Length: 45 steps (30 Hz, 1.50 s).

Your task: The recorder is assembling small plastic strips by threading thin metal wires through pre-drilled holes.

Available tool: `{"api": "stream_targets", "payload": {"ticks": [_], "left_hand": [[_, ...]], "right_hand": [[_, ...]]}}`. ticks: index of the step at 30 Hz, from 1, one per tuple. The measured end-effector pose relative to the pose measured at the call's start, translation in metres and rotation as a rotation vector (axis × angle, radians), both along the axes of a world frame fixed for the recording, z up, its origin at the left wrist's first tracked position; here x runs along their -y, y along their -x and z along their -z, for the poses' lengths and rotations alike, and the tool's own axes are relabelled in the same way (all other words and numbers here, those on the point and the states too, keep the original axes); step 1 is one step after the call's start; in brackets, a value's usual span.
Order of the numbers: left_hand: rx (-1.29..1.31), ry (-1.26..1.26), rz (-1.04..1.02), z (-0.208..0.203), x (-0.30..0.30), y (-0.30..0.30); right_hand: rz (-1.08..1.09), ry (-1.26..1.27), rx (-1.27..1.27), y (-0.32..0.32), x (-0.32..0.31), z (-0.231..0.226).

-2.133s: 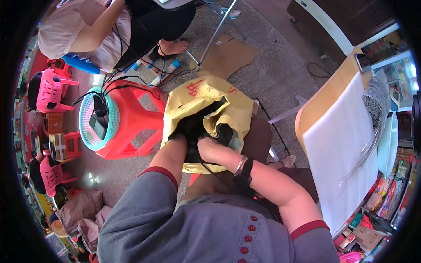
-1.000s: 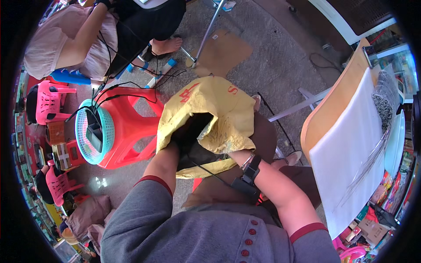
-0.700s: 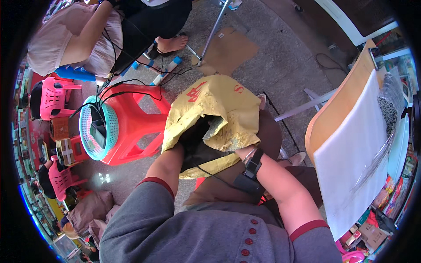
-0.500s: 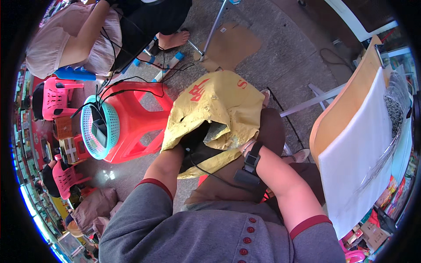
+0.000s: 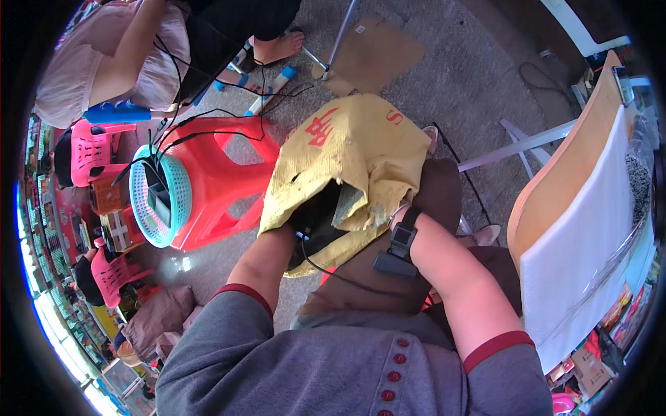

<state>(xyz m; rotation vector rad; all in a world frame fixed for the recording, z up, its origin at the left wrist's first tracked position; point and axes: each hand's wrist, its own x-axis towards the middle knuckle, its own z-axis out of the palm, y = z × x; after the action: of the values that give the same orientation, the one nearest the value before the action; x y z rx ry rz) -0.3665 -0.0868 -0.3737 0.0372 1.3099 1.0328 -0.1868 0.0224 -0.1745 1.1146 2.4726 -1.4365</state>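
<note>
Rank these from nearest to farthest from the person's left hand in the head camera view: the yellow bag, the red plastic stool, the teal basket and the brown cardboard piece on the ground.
1. Yellow bag: the left hand reaches into its opening.
2. Red plastic stool: just left of the bag.
3. Teal basket: against the stool's far left end.
4. Brown cardboard piece: on the ground at the top, beyond the bag.

A matt, creased yellow paper sack (image 5: pixel 350 170) lies at 12 o'clock; at 9, a glossy red plastic stool (image 5: pixel 215 180) on rough concrete floor (image 5: pixel 444 76).

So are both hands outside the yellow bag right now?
No, the left hand reaches into the opening of the yellow bag, and the right hand is tucked under its edge.
</note>
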Motion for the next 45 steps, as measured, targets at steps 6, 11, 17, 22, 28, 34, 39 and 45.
{"api": "stream_targets", "payload": {"ticks": [6,11,17,22,28,34,39,45], "left_hand": [[0.055,0.026,-0.074,-0.020,0.025,0.002],[0.142,-0.124,-0.121,-0.081,-0.002,-0.015],[-0.096,-0.178,-0.138,-0.146,0.002,-0.037],[-0.381,-0.401,-0.251,-0.155,0.012,-0.041],[-0.518,-0.563,-0.136,-0.222,0.028,-0.051],[-0.657,-0.696,-0.102,-0.274,0.058,-0.064],[-0.774,-0.839,-0.067,-0.326,0.069,-0.069],[-1.116,-0.989,0.051,-0.404,0.061,-0.067]], "right_hand": [[-0.030,-0.010,-0.008,0.000,-0.010,-0.005],[-0.039,-0.046,0.003,-0.023,-0.015,-0.010],[-0.064,-0.101,-0.002,-0.046,-0.001,-0.021],[-0.074,-0.151,-0.011,-0.002,0.004,-0.019],[0.089,0.461,-0.593,-0.010,0.041,-0.028],[0.060,-0.037,-0.794,-0.017,0.070,-0.049],[0.086,-0.241,-0.911,-0.027,0.085,-0.090],[0.063,-0.199,-1.075,-0.036,0.089,-0.178]]}}
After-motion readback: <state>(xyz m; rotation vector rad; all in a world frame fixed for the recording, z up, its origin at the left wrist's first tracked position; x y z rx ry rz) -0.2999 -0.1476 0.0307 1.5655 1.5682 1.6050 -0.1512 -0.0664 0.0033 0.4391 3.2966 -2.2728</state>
